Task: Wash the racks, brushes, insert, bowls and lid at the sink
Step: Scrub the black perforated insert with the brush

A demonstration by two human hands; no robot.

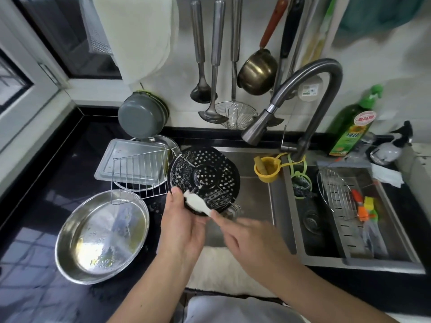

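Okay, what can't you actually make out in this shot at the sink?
Head view only:
- Right hand: motion-blurred, so its grip on the white brush is unclear.
- Black perforated insert: lower edge hidden behind the brush and the left hand.
- Green bottle: label too small to read.

Layout at the sink. The perforated insert (205, 176) is held tilted over the left basin of the sink (254, 201), gripped at its lower edge by the left hand (180, 220); the right hand (245, 234), to its right, holds a brush (198, 203) against the insert's lower face. Left of the sink, on the counter (35, 183), a wire rack (140, 178) leans on a tray (130, 159), with a bowl (102, 236) nearer the person and a pot (140, 117) behind, against the wall. The faucet (303, 96) rises behind the sink. A drain rack (345, 206) lies across the right basin.
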